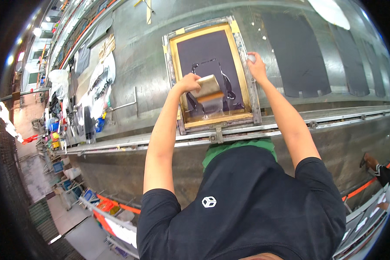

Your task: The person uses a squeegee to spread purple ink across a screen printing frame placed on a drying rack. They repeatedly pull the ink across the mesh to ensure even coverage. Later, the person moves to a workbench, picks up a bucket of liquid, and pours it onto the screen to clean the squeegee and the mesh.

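A screen printing frame point(167, 52) with a yellowish inner border lies on the long table, its mesh point(203, 47) dark purple-grey. Glossy dark ink point(226, 84) streaks the lower half of the mesh. My left hand point(188, 84) is closed on one end of a wide, pale squeegee point(209, 86), which stands tilted over the lower part of the mesh. By the frame's right side, my right hand point(257, 68) has its fingers closed around a small whitish round thing point(251, 58), whose kind I cannot make out.
Dark fabric panels point(294, 54) lie in a row on the table point(134, 47) to the right. Plastic bags point(102, 84) and tools are heaped at the left. A metal rail point(151, 143) runs along the near edge. Another person's hand point(370, 161) shows at far right.
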`<state>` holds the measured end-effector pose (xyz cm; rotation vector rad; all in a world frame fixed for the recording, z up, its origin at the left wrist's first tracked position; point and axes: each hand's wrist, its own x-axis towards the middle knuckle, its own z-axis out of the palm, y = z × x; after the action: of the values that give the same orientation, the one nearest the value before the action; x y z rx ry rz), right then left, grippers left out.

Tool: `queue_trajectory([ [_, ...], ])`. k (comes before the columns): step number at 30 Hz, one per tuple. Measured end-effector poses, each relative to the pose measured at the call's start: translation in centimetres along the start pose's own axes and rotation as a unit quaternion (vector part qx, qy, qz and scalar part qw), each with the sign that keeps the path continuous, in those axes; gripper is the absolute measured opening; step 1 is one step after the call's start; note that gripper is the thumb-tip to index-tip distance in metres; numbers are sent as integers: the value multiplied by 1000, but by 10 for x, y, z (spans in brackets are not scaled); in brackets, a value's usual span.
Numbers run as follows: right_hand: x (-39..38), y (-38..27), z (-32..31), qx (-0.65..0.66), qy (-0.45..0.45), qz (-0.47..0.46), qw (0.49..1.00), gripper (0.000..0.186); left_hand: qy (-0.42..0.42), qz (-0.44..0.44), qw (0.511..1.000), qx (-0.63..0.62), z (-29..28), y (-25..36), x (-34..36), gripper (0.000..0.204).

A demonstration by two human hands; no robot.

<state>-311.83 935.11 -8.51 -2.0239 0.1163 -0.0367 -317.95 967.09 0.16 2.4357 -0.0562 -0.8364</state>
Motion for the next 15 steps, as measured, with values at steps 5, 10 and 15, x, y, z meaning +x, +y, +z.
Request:
queue_trajectory([
  [5, 21, 32, -3, -39, 35, -45, 998, 33, 277, 67, 956, 77, 0, 23, 6, 36],
  [10, 28, 11, 2, -18, 34, -71, 997, 29, 414, 171, 887, 109, 66, 4, -13, 37],
  [15, 25, 5, -8, 61, 23, -29, 997, 22, 372, 175, 899, 152, 140, 23, -97, 54],
])
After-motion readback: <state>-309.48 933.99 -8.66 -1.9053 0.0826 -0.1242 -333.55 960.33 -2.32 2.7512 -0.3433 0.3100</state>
